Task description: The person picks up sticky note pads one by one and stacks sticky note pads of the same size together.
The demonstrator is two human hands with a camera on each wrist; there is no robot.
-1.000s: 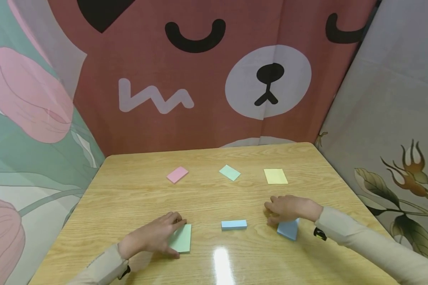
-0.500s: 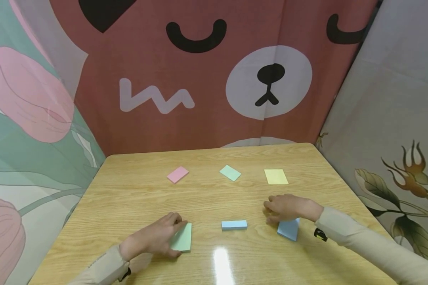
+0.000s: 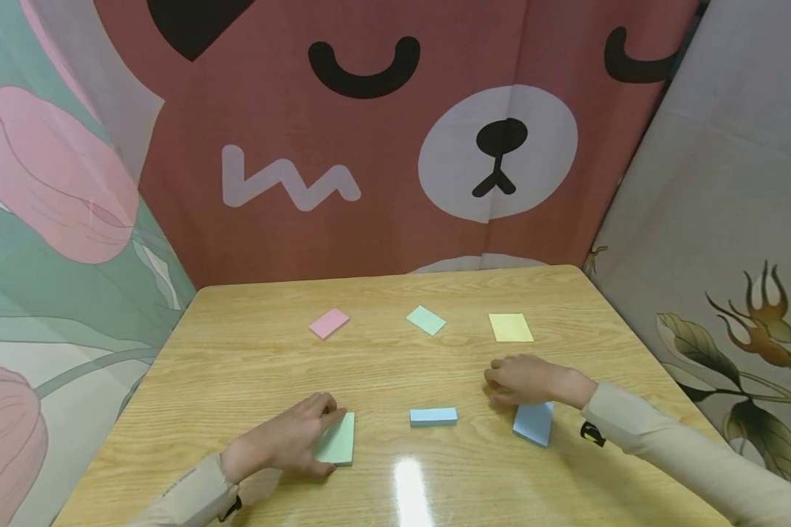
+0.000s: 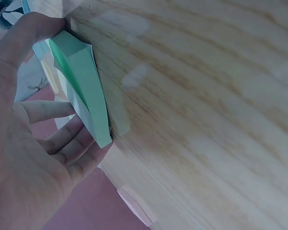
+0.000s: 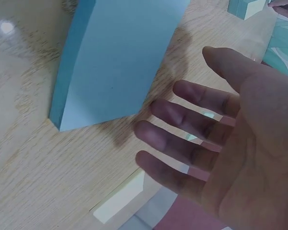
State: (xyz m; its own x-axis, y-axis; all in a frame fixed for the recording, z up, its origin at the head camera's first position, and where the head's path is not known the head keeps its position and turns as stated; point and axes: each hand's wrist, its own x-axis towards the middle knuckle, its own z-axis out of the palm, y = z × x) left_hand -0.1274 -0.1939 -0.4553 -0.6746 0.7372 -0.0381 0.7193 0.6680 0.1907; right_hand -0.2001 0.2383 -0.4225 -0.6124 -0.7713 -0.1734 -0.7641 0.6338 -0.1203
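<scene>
My left hand (image 3: 286,437) holds a pad of green sticky notes (image 3: 338,441) on the table, thumb at its near edge and fingers at its far edge. The left wrist view shows the green pad (image 4: 88,86) between thumb and fingers, its top sheets a little raised. My right hand (image 3: 534,380) is just beyond a square pad of blue sticky notes (image 3: 534,424) and partly covers it in the head view. In the right wrist view the fingers (image 5: 182,136) are loosely bent and apart from the blue pad (image 5: 115,62), holding nothing.
A narrow light-blue pad (image 3: 433,417) lies between the hands. Along the back of the wooden table (image 3: 257,359) lie a pink pad (image 3: 329,323), a small green pad (image 3: 425,320) and a yellow pad (image 3: 510,327). Printed cloths (image 3: 382,241) hang behind and beside the table.
My right hand has shifted slightly away from the blue pad, its fingers a little more bent. The left hand and its green pad have hardly moved.
</scene>
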